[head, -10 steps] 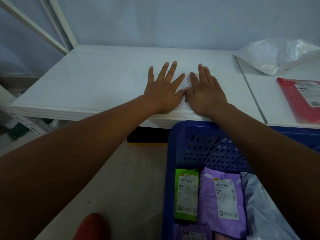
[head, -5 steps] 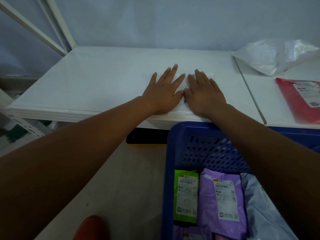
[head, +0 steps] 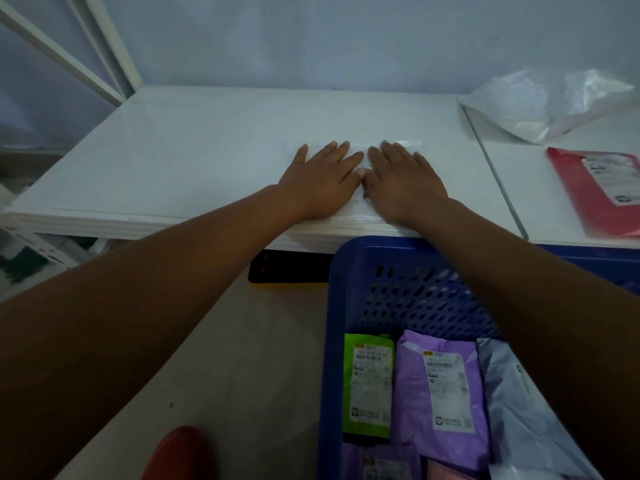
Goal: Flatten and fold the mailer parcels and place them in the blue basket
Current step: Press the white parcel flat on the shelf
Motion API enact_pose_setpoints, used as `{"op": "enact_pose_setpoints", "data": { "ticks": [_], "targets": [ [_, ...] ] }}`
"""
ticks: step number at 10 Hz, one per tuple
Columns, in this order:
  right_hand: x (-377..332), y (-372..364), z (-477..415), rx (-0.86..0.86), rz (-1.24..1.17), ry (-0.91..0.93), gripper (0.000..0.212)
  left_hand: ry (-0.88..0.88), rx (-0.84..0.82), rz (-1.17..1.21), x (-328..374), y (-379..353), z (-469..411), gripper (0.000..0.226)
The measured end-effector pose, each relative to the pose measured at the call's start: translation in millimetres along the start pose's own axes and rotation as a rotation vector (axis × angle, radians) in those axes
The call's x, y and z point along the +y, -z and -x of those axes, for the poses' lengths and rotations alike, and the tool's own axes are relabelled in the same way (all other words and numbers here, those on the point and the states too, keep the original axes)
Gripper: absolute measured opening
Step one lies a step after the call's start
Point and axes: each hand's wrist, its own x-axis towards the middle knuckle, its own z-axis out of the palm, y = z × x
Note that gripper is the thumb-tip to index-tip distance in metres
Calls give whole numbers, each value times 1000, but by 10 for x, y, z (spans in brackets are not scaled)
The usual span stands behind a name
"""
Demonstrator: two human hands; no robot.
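Note:
A white mailer (head: pixel 408 145) lies flat on the white table (head: pixel 194 161), hard to tell from the tabletop. My left hand (head: pixel 323 180) and my right hand (head: pixel 403 181) press down on it side by side, palms flat, fingers straight, thumbs almost touching. Below the table edge stands the blue basket (head: pixel 349 271). In it lie a green mailer (head: pixel 367 386), a purple mailer (head: pixel 445 393) and a pale grey one (head: pixel 519 410), all folded, with more purple ones under them.
A crumpled white plastic mailer (head: pixel 543 102) sits at the back right of the adjoining table. A red mailer (head: pixel 602 188) with a white label lies near its right edge. A white shelf frame (head: pixel 86 46) rises at the left. A red shoe (head: pixel 180 452) shows on the floor.
Both hands have slid toward me over the mailer and their fingers have drawn closer together. The view has tilted slightly.

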Motion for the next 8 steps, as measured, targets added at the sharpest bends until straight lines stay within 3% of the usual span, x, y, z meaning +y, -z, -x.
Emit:
{"op": "enact_pose_setpoints", "data": {
  "ticks": [8],
  "targets": [
    [11, 0, -7, -1, 2, 7, 61, 0, -11, -19, -7, 5, -17, 57]
  ]
}}
